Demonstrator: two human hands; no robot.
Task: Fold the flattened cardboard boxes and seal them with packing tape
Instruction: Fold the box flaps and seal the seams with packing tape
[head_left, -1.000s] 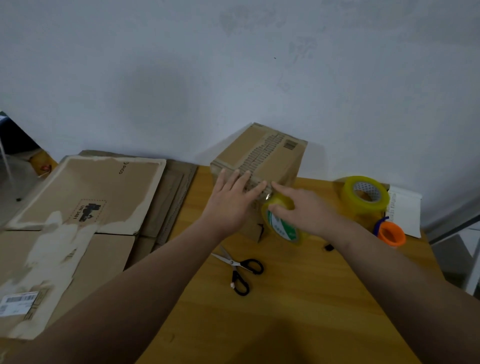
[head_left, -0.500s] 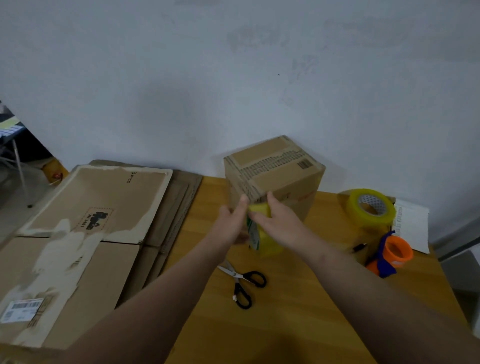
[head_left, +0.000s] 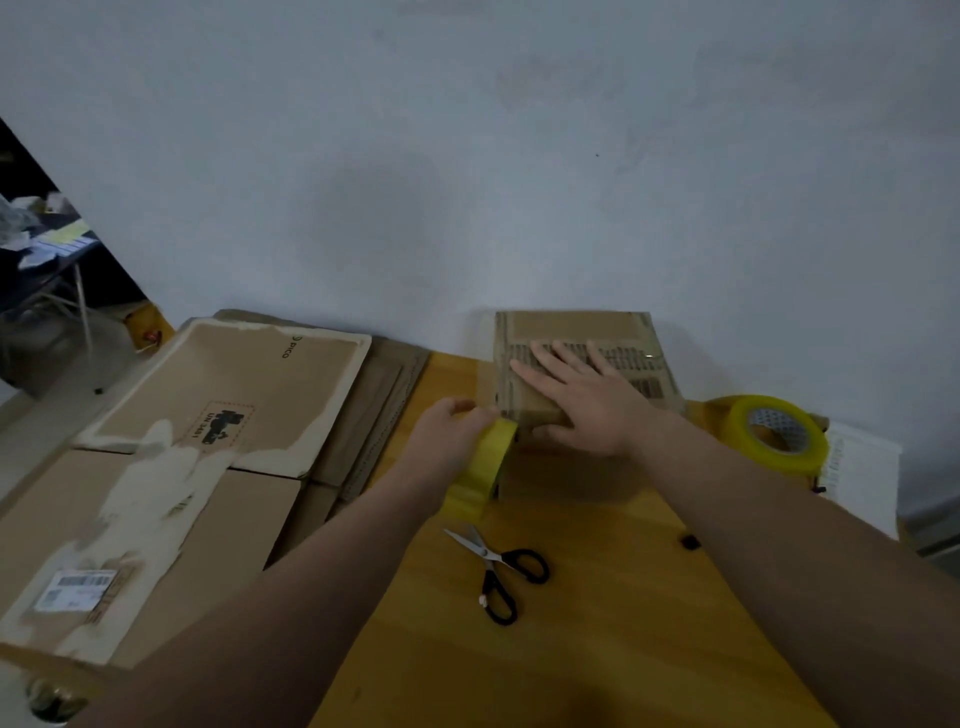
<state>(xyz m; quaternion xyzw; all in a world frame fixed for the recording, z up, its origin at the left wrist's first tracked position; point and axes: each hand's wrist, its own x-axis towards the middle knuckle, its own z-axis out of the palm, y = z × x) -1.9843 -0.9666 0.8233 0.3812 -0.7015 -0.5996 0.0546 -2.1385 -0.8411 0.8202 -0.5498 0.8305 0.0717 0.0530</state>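
1. The folded cardboard box (head_left: 571, 327) stands at the far edge of the wooden table (head_left: 597, 649), against the wall, with its flaps closed on top.
2. The right hand (head_left: 592, 400) lies palm-down on the top of the box. Its fingers (head_left: 545, 358) are straight and slightly fanned, and they press flat on the striped band across the lid. They hold nothing.
3. The left hand (head_left: 447, 431) is at the box's near-left corner. Its fingers curl round a yellow tape roll (head_left: 485, 467) and grip it from above.
4. The tape roll stands on edge and touches the box's near-left corner, hanging down along the front face. Whether a strip is already stuck to the box cannot be told.
5. A pair of black-handled scissors (head_left: 498, 566) lies on the table in front of the box, blades slightly apart, not touching either hand.
6. A second yellow tape roll (head_left: 779, 436) sits just to the right of the box, tilted, next to a white sheet (head_left: 862, 478).
7. To the left of the box lies a stack of flattened cardboard boxes (head_left: 208, 415), the top one torn pale in patches.
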